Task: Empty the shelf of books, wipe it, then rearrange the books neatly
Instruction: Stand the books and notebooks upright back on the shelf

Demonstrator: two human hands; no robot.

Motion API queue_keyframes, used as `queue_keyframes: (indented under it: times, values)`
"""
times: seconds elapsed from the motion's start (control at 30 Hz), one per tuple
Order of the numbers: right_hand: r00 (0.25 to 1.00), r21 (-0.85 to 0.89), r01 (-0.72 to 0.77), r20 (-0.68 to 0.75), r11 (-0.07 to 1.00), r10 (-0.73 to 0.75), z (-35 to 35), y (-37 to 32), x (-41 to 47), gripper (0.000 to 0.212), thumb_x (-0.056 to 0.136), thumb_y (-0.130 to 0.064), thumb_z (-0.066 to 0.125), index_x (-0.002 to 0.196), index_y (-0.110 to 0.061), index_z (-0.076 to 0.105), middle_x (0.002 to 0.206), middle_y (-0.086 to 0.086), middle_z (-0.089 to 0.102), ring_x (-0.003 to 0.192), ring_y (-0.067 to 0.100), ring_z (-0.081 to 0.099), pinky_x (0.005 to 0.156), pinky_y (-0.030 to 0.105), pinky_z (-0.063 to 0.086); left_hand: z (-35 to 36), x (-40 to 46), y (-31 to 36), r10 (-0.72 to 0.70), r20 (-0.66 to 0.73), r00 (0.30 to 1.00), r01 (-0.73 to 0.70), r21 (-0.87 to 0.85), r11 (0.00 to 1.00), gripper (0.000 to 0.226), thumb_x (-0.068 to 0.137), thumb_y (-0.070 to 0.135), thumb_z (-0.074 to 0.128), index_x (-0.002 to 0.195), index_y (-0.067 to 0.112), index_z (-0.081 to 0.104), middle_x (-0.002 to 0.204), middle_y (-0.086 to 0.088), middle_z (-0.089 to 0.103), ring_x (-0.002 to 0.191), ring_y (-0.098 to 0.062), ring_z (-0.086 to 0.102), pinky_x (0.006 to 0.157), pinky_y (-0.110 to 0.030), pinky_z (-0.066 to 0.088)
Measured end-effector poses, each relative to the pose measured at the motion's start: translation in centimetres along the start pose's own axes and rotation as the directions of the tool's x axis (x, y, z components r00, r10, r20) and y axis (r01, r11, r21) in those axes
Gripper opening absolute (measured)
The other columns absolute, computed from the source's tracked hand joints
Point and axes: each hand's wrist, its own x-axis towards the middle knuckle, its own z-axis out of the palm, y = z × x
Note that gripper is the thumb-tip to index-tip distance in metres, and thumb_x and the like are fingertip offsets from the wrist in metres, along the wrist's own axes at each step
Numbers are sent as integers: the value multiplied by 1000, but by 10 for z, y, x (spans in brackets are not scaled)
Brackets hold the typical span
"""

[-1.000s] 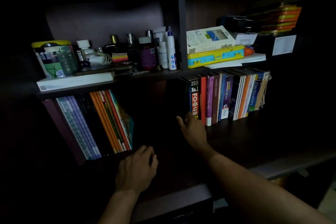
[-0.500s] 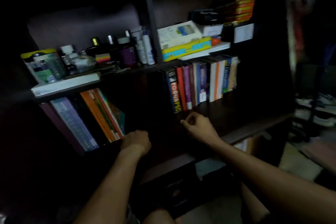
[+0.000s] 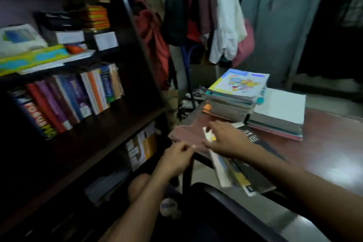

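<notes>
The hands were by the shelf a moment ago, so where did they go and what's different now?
Both hands swung right, away from the bookshelf. The right hand now reaches over the table, touching something small and pale by the books lying there; a grip is unclear. The left hand hovers curled near the table's corner, seemingly empty. The row of upright books stayed on the shelf.

A dim home bedroom: dark bookshelf (image 3: 117,124), clothes rack (image 3: 206,21), book-piled table (image 3: 324,143).
</notes>
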Motion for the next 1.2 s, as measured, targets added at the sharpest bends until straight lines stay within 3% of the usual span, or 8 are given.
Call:
queue_keyframes:
  times: [0.1,0.17,0.43,0.63,0.77,0.97,1.13,1.2]
  values:
    - [922,-193,-349,106,917,373,-5,82,-28,85,83,-81,43,144,-21,37,148,12,41,136,35,40,107,49,41,55,-1,20,-95,164,982,121,-156,980,49,88,65,60,105,19,61,94,-1,73,76,-22,69,65,-30,51]
    - [858,-153,-460,178,874,483,-2,109,-40,102,79,-90,35,153,-21,25,154,15,36,141,37,36,112,50,37,80,-2,28,-140,220,965,207,-320,924,53,82,67,68,115,27,55,108,3,74,91,-19,73,78,-31,57]
    - [914,100,-372,214,923,345,16,83,-28,82,79,-85,45,137,-27,43,126,10,53,117,32,59,97,40,48,102,-1,34,-204,33,978,174,-666,725,60,70,52,80,117,27,52,110,3,75,96,-16,74,93,-45,58]
    - [929,424,-353,263,834,260,8,93,-10,42,76,-49,81,92,-12,74,85,3,77,86,28,73,74,37,56,74,-2,13,-138,-48,989,119,-282,952,66,88,58,64,144,40,36,139,0,51,126,-19,51,108,-31,40]
    - [907,426,-399,313,812,281,-1,91,-10,37,80,-43,82,92,-9,75,88,9,76,81,27,72,70,34,50,68,-5,19,-99,-135,986,117,134,984,76,86,68,58,149,36,31,140,-6,35,135,-29,32,112,-43,35]
    - [907,606,-414,335,679,254,-31,96,-28,22,90,-22,75,107,-12,66,101,13,75,87,22,73,85,41,59,62,-9,35,-7,-184,983,64,305,950,62,88,73,48,131,30,58,137,-2,38,132,-28,34,110,-43,33]
    - [989,802,-148,135,579,65,-65,68,-27,27,93,-16,69,118,-19,59,106,3,76,96,22,73,86,41,58,55,-3,46,31,-237,971,-133,-425,896,107,75,73,67,159,36,11,148,9,44,134,-14,47,109,-36,43]
    - [999,870,-12,30,493,-29,-70,44,-12,29,93,-9,67,121,-12,58,110,7,75,99,23,73,84,39,60,33,-7,45,-18,-250,968,-163,-682,713,80,86,51,73,153,31,32,138,8,59,123,-14,61,98,-31,50]
